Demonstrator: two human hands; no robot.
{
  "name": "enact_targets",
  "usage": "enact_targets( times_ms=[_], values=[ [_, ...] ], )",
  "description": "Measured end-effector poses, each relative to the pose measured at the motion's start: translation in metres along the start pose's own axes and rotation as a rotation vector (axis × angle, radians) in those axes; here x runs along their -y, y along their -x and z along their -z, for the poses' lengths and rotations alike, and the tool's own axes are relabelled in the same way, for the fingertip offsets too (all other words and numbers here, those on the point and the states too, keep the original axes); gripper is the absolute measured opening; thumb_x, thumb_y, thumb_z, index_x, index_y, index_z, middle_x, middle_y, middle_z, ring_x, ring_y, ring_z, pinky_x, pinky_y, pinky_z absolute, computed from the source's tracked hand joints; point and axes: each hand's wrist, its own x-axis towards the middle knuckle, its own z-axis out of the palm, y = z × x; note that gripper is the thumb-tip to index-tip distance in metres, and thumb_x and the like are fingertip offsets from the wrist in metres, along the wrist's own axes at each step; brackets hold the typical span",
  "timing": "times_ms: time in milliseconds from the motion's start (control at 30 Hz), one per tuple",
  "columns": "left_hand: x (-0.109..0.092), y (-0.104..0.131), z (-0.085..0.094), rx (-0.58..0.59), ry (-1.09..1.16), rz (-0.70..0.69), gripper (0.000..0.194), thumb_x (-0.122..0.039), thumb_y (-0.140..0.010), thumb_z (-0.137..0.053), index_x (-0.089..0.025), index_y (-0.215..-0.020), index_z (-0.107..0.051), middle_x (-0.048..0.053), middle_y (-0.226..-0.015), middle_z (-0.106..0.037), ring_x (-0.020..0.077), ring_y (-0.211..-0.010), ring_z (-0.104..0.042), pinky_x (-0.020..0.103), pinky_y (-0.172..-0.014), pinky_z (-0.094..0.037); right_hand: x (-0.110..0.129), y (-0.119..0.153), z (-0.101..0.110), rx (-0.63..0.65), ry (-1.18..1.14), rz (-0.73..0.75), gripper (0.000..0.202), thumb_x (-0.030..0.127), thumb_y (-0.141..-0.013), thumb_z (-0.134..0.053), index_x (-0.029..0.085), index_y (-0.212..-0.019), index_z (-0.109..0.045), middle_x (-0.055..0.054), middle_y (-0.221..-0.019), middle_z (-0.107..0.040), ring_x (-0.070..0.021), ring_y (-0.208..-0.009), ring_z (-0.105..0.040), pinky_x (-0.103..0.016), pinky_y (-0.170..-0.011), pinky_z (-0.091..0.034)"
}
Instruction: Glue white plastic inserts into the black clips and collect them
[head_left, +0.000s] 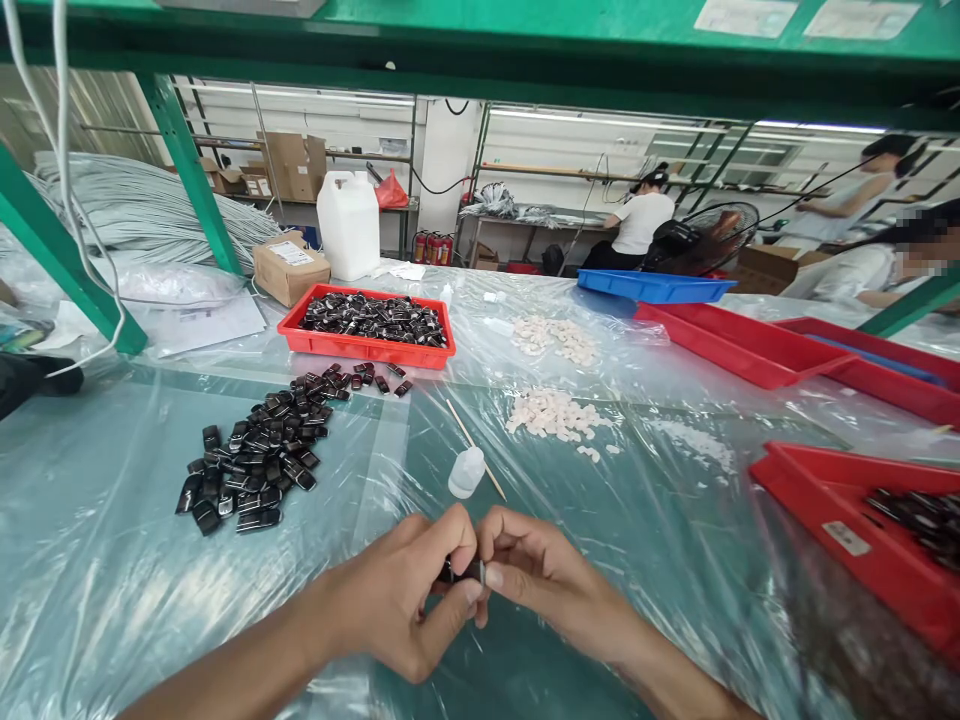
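Between my two hands is a small black plastic casing [466,572], mostly covered by the fingers. My left hand [416,590] is closed around its left end, thumb below and index finger curled over. My right hand [532,570] pinches the other end, where a thin pale edge shows. Just beyond the hands a small translucent white bottle [467,472] stands near a thin wooden stick [480,455]. A loose heap of similar black casings [262,450] lies to the left. Small whitish pieces [555,413] are spread out to the right.
A red tray [367,348] full of black pieces stands behind the heap. More red trays [817,530] and a blue tray [652,287] line the right side. A white jug [349,225] and cardboard box [291,268] stand at the back. Green frame bars cross overhead; people sit beyond.
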Motion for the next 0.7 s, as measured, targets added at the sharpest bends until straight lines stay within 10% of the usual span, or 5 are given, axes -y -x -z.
enact_targets(
  times_ms=[267, 533, 700],
  values=[
    [0.003, -0.003, 0.0, -0.031, -0.009, -0.036, 0.02, -0.028, -0.101, -0.048, -0.027, -0.091, -0.031, 0.001, -0.078, -0.067, 0.0167, -0.062, -0.054, 0.029, -0.056, -0.041, -0.003, 0.003, -0.009, -0.116, 0.1, 0.047, 0.025, 0.044, -0.09, -0.071, 0.022, -0.088, -0.057, -0.001, -0.086, -0.067, -0.0139, -0.072, -0.066, -0.031, -0.069, -0.056],
    [0.045, -0.017, 0.008, -0.129, -0.064, 0.134, 0.02, -0.027, -0.094, -0.057, -0.025, -0.088, -0.039, -0.007, -0.073, -0.043, 0.0107, -0.057, -0.034, 0.026, -0.055, -0.032, 0.025, -0.01, 0.065, -0.647, 0.541, 0.413, 0.023, 0.047, -0.094, -0.064, 0.026, -0.092, -0.056, 0.003, -0.075, -0.056, -0.0138, -0.067, -0.054, -0.028, -0.066, -0.047],
    [0.066, -0.069, 0.058, -0.372, -0.134, 0.218, 0.021, -0.037, -0.103, -0.055, -0.017, -0.105, -0.058, -0.003, -0.08, -0.057, 0.009, -0.057, -0.051, 0.022, -0.052, -0.046, 0.019, -0.015, 0.085, -0.692, 0.66, 0.516, 0.022, 0.047, -0.09, -0.066, 0.027, -0.086, -0.058, 0.002, -0.07, -0.053, -0.0179, -0.064, -0.052, -0.033, -0.061, -0.047]
  ],
)
